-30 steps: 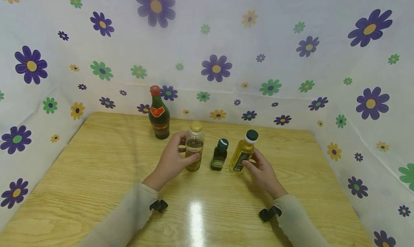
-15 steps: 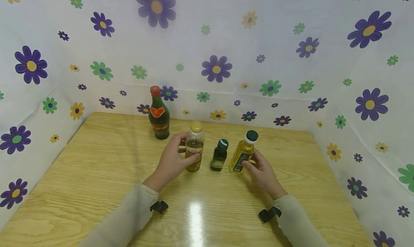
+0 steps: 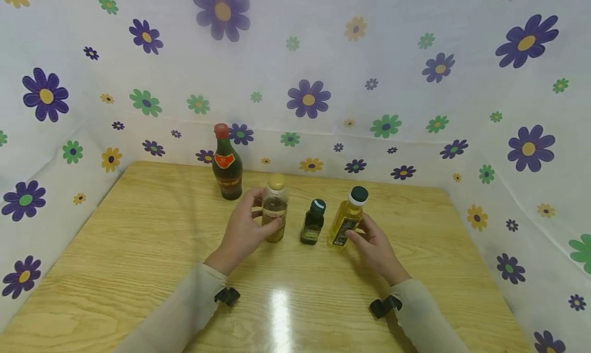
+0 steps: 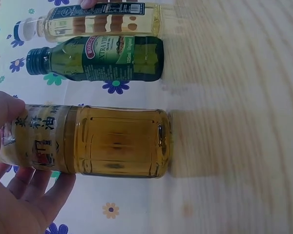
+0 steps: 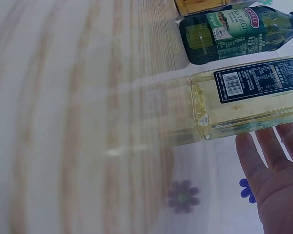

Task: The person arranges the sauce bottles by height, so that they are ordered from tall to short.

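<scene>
My left hand point(image 3: 242, 235) grips a gold-capped bottle of amber oil point(image 3: 275, 209), thumb in front and fingers around the far side. In the left wrist view that amber oil bottle point(image 4: 122, 141) stands on or just at the tabletop; its label is partly under the thumb. My right hand point(image 3: 376, 248) holds a clear bottle of yellow oil point(image 3: 343, 222) with a dark green cap, thumb against its dark label. Between these two stands a small green olive oil bottle point(image 3: 312, 224), untouched, its label readable in the right wrist view.
A tall dark green bottle point(image 3: 228, 168) with a red cap stands behind and left of my left hand. All bottles are on a light wooden table point(image 3: 138, 240). A white flower-printed cloth point(image 3: 258, 76) encloses the back and both sides.
My left hand and the gold-capped bottle have shifted slightly left, away from the small olive oil bottle. The right hand and the yellow oil bottle have stayed almost still.
</scene>
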The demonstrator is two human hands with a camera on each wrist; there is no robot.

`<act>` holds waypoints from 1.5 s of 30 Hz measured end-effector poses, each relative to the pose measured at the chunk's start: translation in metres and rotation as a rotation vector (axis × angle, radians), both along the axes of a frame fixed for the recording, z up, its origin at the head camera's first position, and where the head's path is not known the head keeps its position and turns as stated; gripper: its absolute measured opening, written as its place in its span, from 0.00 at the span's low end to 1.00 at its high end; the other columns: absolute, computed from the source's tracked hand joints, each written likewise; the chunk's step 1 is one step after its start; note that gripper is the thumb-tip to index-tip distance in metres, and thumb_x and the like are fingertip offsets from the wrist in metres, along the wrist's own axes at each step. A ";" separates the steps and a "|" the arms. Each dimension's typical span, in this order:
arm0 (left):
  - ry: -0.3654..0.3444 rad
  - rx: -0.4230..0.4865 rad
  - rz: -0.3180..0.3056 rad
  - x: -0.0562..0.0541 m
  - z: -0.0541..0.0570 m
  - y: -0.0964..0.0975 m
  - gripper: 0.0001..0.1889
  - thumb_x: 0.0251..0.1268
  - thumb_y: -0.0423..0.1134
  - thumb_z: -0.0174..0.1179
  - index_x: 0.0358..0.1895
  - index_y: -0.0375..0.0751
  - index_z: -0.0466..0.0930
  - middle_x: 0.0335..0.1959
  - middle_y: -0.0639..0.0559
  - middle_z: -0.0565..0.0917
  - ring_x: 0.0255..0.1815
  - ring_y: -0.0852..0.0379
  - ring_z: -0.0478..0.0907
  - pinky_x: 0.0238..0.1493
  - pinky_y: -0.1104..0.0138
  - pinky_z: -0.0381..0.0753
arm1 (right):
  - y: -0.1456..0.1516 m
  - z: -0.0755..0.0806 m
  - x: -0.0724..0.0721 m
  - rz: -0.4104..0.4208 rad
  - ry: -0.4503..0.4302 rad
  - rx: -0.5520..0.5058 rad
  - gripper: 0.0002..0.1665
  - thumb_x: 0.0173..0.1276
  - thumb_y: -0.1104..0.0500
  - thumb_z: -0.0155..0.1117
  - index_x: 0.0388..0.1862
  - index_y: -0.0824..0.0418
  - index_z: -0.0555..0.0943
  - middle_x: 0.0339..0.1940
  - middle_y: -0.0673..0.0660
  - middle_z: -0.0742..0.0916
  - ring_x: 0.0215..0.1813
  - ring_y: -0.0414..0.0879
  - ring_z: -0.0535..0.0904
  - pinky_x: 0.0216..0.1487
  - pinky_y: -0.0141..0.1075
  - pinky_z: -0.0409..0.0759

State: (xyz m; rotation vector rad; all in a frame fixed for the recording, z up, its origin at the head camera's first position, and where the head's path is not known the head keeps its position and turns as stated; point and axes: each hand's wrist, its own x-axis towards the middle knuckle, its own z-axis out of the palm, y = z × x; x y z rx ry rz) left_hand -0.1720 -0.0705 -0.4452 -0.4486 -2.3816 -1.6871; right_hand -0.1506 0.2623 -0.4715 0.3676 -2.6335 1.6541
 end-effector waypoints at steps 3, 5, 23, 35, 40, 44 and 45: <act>0.013 0.000 0.015 -0.003 0.003 -0.003 0.34 0.60 0.36 0.75 0.68 0.44 0.69 0.60 0.52 0.78 0.59 0.50 0.77 0.58 0.51 0.84 | 0.000 0.000 0.000 -0.003 -0.002 -0.002 0.34 0.80 0.56 0.60 0.81 0.55 0.63 0.76 0.61 0.74 0.74 0.61 0.72 0.71 0.57 0.73; 0.017 -0.002 0.019 -0.005 0.005 -0.005 0.34 0.60 0.35 0.75 0.68 0.44 0.69 0.61 0.51 0.77 0.59 0.50 0.77 0.59 0.49 0.84 | 0.000 -0.001 -0.001 -0.001 -0.001 -0.004 0.34 0.80 0.57 0.60 0.81 0.56 0.63 0.76 0.62 0.74 0.74 0.61 0.72 0.71 0.57 0.73; 0.054 -0.047 0.051 -0.051 0.021 -0.016 0.33 0.63 0.37 0.72 0.69 0.41 0.68 0.64 0.48 0.76 0.63 0.47 0.75 0.65 0.48 0.80 | 0.000 -0.001 -0.001 0.017 0.013 -0.032 0.34 0.81 0.59 0.59 0.81 0.57 0.63 0.76 0.62 0.74 0.73 0.60 0.72 0.71 0.54 0.74; -0.024 -0.074 0.068 -0.073 0.029 -0.012 0.35 0.65 0.38 0.71 0.73 0.40 0.65 0.69 0.46 0.73 0.68 0.46 0.73 0.68 0.49 0.77 | 0.002 -0.001 -0.001 0.007 0.021 -0.025 0.33 0.80 0.59 0.59 0.80 0.57 0.65 0.75 0.62 0.75 0.73 0.60 0.72 0.70 0.53 0.75; -0.015 -0.086 0.079 -0.081 0.024 -0.011 0.35 0.65 0.38 0.71 0.73 0.41 0.65 0.68 0.47 0.74 0.68 0.47 0.73 0.68 0.49 0.78 | 0.001 -0.001 -0.001 0.023 0.030 -0.026 0.33 0.80 0.59 0.59 0.81 0.57 0.64 0.76 0.62 0.75 0.73 0.60 0.72 0.70 0.54 0.74; -0.019 -0.078 0.077 -0.083 0.021 -0.012 0.34 0.66 0.38 0.71 0.72 0.42 0.66 0.68 0.47 0.74 0.68 0.47 0.73 0.68 0.48 0.77 | 0.001 -0.001 -0.001 0.021 0.024 -0.018 0.33 0.80 0.59 0.59 0.81 0.57 0.64 0.76 0.62 0.74 0.73 0.61 0.72 0.70 0.54 0.75; -0.024 -0.072 0.074 -0.083 0.020 -0.012 0.34 0.66 0.37 0.71 0.72 0.42 0.66 0.68 0.47 0.74 0.69 0.46 0.73 0.69 0.48 0.77 | 0.002 -0.001 -0.001 0.017 0.019 -0.017 0.33 0.80 0.59 0.59 0.81 0.57 0.64 0.76 0.62 0.74 0.73 0.61 0.72 0.70 0.54 0.75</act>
